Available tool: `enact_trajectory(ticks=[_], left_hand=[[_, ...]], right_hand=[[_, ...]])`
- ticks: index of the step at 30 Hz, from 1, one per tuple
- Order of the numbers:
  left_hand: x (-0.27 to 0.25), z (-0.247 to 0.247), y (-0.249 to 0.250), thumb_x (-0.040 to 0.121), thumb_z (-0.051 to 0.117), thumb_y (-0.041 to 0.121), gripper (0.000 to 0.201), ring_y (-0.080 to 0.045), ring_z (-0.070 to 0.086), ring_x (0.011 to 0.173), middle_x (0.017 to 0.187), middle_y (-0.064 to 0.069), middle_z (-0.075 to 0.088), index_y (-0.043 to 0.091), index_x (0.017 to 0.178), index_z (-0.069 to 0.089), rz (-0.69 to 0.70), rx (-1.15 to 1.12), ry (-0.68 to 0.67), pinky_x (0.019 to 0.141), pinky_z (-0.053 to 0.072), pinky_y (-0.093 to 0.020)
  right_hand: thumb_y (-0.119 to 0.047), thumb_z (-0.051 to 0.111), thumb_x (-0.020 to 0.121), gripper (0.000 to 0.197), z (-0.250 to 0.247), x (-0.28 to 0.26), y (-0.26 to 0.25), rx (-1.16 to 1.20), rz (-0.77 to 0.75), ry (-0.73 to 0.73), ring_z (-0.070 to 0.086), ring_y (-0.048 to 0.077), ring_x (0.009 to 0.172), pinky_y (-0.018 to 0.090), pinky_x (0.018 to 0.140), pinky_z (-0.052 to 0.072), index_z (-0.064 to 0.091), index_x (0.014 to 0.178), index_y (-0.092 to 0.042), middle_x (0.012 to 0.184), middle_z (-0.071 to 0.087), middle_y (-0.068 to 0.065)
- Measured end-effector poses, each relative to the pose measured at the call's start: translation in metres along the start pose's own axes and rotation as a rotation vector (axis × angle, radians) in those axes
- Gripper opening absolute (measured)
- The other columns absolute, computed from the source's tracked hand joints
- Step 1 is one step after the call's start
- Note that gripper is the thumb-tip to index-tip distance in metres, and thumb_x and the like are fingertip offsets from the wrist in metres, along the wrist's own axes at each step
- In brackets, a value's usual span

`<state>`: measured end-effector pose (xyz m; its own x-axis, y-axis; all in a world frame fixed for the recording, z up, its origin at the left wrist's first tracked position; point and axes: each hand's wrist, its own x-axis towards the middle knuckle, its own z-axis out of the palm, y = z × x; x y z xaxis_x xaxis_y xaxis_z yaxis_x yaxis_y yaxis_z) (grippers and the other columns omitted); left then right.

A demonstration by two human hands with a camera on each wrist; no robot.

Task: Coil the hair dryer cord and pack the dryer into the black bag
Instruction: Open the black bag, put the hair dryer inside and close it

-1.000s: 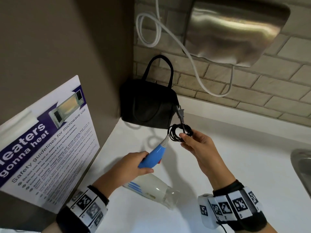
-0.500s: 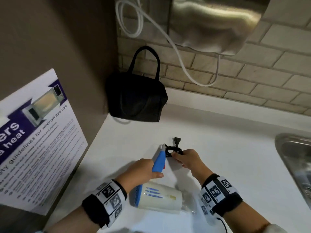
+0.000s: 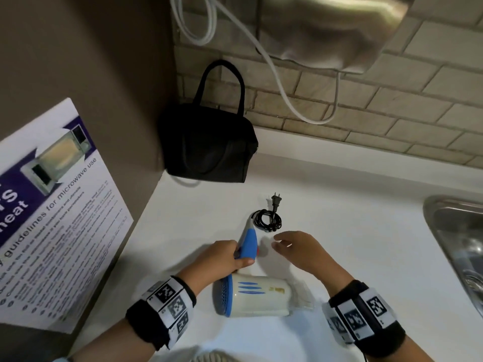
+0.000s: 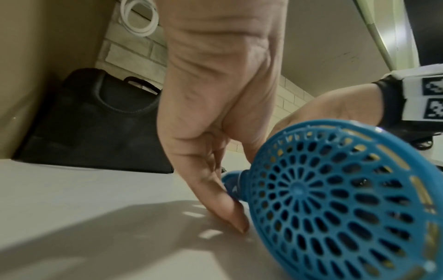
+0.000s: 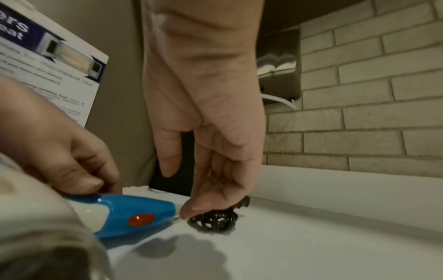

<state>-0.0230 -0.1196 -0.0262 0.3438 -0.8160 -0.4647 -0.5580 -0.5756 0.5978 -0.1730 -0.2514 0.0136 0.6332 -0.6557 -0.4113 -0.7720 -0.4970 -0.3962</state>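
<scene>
The hair dryer (image 3: 258, 296), white with a blue rear grille (image 4: 335, 199), lies on its side on the white counter (image 3: 366, 257). My left hand (image 3: 230, 257) grips its blue handle (image 3: 248, 241), thumb on top (image 5: 79, 181). The black cord lies coiled (image 3: 268, 220) at the handle's tip, its plug (image 3: 276, 200) pointing away from me. My right hand (image 3: 282, 244) hovers just short of the coil (image 5: 213, 219), fingers relaxed and holding nothing. The black bag (image 3: 209, 145) stands in the far corner with its handles up; I cannot tell if it is unzipped.
A microwave safety poster (image 3: 52, 205) leans on the left wall. A steel sink (image 3: 460, 246) sits at the right edge. A metal wall unit (image 3: 326, 30) with a white hose (image 3: 287, 100) hangs above the bag on the brick wall.
Both hands came down toward me, setting the dryer and coiled cord onto the counter. My right hand let go of the coil and drew back a little.
</scene>
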Motion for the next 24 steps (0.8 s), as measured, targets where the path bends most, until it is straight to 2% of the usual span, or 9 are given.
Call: enact_trajectory(ticks=[1, 3, 5, 7, 13, 16, 18, 20, 24], left_hand=[[0.000, 0.000, -0.002, 0.084, 0.058, 0.053, 0.050, -0.017, 0.061, 0.084, 0.104, -0.002, 0.065, 0.012, 0.113, 0.056, -0.007, -0.019, -0.003, 0.067, 0.046, -0.027], [-0.001, -0.003, -0.007, 0.085, 0.056, 0.053, 0.047, -0.019, 0.065, 0.090, 0.106, -0.002, 0.067, 0.015, 0.114, 0.056, -0.019, -0.087, 0.009, 0.078, 0.051, -0.034], [-0.004, -0.010, -0.009, 0.088, 0.052, 0.052, 0.045, -0.017, 0.065, 0.093, 0.110, 0.000, 0.066, 0.018, 0.117, 0.056, -0.020, -0.092, 0.057, 0.078, 0.050, -0.031], [-0.007, -0.023, -0.009, 0.091, 0.050, 0.049, 0.040, -0.016, 0.063, 0.095, 0.111, 0.002, 0.066, 0.019, 0.117, 0.058, -0.001, -0.075, 0.143, 0.077, 0.047, -0.028], [-0.003, -0.088, 0.003, 0.093, 0.051, 0.025, 0.020, -0.018, 0.063, 0.096, 0.111, -0.003, 0.064, 0.018, 0.109, 0.063, 0.226, -0.135, 0.626, 0.083, 0.052, -0.034], [0.017, -0.129, 0.007, 0.090, 0.054, 0.018, 0.022, -0.024, 0.059, 0.100, 0.111, -0.008, 0.060, 0.015, 0.111, 0.061, 0.365, 0.001, 0.902, 0.086, 0.050, -0.040], [0.032, -0.154, 0.010, 0.089, 0.055, 0.013, 0.028, -0.030, 0.053, 0.109, 0.117, -0.011, 0.058, 0.013, 0.116, 0.059, 0.389, 0.128, 1.009, 0.092, 0.045, -0.041], [0.046, -0.174, 0.010, 0.088, 0.055, 0.012, 0.037, -0.031, 0.047, 0.118, 0.127, -0.011, 0.053, 0.014, 0.125, 0.053, 0.332, 0.238, 1.019, 0.096, 0.042, -0.043], [0.074, -0.195, -0.006, 0.085, 0.059, 0.014, 0.052, -0.032, 0.039, 0.128, 0.141, -0.009, 0.043, 0.016, 0.135, 0.043, 0.123, 0.369, 0.897, 0.102, 0.035, -0.044]], right_hand=[[-0.036, 0.050, 0.094, 0.032, 0.000, -0.007, -0.001, 0.011, -0.024, 0.023, 0.059, 0.014, 0.107, 0.022, 0.085, 0.040, 0.061, 0.121, -0.023, 0.114, 0.066, -0.004], [-0.033, 0.051, 0.094, 0.032, 0.001, -0.021, -0.003, 0.061, -0.099, 0.056, 0.061, 0.010, 0.098, 0.020, 0.084, 0.042, 0.060, 0.123, -0.023, 0.112, 0.066, -0.005], [-0.031, 0.051, 0.094, 0.030, 0.008, -0.032, -0.004, 0.098, -0.165, 0.074, 0.061, 0.005, 0.090, 0.017, 0.082, 0.043, 0.061, 0.122, -0.025, 0.108, 0.065, -0.007], [-0.031, 0.052, 0.094, 0.029, 0.017, -0.039, -0.005, 0.123, -0.212, 0.073, 0.062, 0.002, 0.089, 0.016, 0.083, 0.045, 0.061, 0.120, -0.029, 0.106, 0.063, -0.009], [-0.030, 0.052, 0.093, 0.026, 0.038, -0.040, -0.015, 0.177, -0.327, 0.064, 0.060, -0.003, 0.092, 0.012, 0.080, 0.046, 0.063, 0.117, -0.033, 0.102, 0.060, -0.013], [-0.029, 0.052, 0.093, 0.028, 0.040, -0.038, -0.024, 0.157, -0.376, 0.072, 0.059, -0.006, 0.091, 0.007, 0.078, 0.043, 0.062, 0.118, -0.031, 0.102, 0.059, -0.015], [-0.026, 0.052, 0.093, 0.026, 0.040, -0.037, -0.030, 0.146, -0.414, 0.071, 0.058, -0.006, 0.091, 0.005, 0.076, 0.041, 0.063, 0.116, -0.031, 0.102, 0.059, -0.015], [-0.026, 0.052, 0.093, 0.023, 0.038, -0.037, -0.037, 0.125, -0.437, 0.061, 0.059, -0.002, 0.090, 0.007, 0.076, 0.042, 0.064, 0.112, -0.030, 0.103, 0.059, -0.012], [-0.028, 0.051, 0.092, 0.025, 0.037, -0.036, -0.046, 0.100, -0.466, 0.068, 0.060, 0.005, 0.094, 0.015, 0.080, 0.045, 0.063, 0.113, -0.029, 0.106, 0.060, -0.008]])
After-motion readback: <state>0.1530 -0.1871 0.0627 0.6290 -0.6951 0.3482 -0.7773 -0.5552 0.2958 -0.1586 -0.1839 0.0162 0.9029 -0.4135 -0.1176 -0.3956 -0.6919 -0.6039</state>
